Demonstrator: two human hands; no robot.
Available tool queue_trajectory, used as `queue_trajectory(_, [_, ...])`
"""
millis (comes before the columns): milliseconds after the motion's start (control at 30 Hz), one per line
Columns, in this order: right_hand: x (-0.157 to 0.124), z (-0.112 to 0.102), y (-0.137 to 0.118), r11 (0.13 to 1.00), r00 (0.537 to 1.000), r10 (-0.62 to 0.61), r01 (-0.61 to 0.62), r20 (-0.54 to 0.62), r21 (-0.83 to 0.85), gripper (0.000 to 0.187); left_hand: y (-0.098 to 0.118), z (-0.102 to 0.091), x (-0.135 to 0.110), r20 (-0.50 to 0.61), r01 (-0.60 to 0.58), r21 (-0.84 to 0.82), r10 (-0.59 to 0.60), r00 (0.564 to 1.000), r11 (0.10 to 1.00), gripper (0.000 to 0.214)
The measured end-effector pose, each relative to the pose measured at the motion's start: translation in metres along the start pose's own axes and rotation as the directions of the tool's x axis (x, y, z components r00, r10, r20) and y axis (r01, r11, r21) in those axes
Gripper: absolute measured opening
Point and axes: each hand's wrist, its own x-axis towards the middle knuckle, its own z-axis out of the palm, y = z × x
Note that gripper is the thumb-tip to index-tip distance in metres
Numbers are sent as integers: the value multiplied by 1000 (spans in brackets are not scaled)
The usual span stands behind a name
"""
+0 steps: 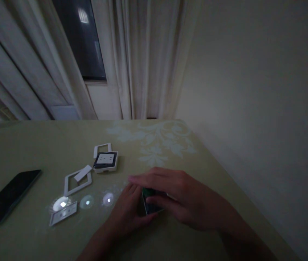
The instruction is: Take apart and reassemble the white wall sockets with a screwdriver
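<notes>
Near the front of the table my left hand (126, 210) steadies a small dark box with a pale edge (150, 209), its thumb along the near side. It looks like a wall-socket piece, though my fingers cover much of it. My right hand (183, 194) arches over the top with fingers bent and thumb pointing inward. Beneath those fingers shows a bit of a green thing (148, 192), too hidden to name. Up and to the left lies a wall socket (106, 159) with a white face plate and dark surround, against a white frame (102, 146).
Left of my hands rests another white frame (67, 185) with a white strip (83, 173) across it. Closer in is a white cover plate (63, 214). A dark tablet or phone (9, 197) lies far left. Light spots shine on the table (132, 239); a wall (265, 127) borders it right.
</notes>
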Motion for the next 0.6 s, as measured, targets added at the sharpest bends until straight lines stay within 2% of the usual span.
queue_trajectory(133, [-2,2,-2,983,987,98,-116,-124,-143,27,-3,2,0,45,18,-51,-15,999,999,57])
queue_trajectory(233, [-3,9,-5,964,978,127,-161,-166,-210,23,-3,2,0,49,44,-55,-41,998,998,50])
queue_trajectory(400, [1,3,5,999,994,54,-55,-92,-4,46,-1,0,1,56,65,-45,-63,996,997,47])
queue_trajectory(500, [6,-1,16,992,987,66,-49,-144,115,29,0,0,1,77,74,-29,-71,994,997,52])
queue_trajectory(600, [11,5,20,992,967,90,-67,-239,103,20,-3,2,1,64,64,-25,-62,996,998,54])
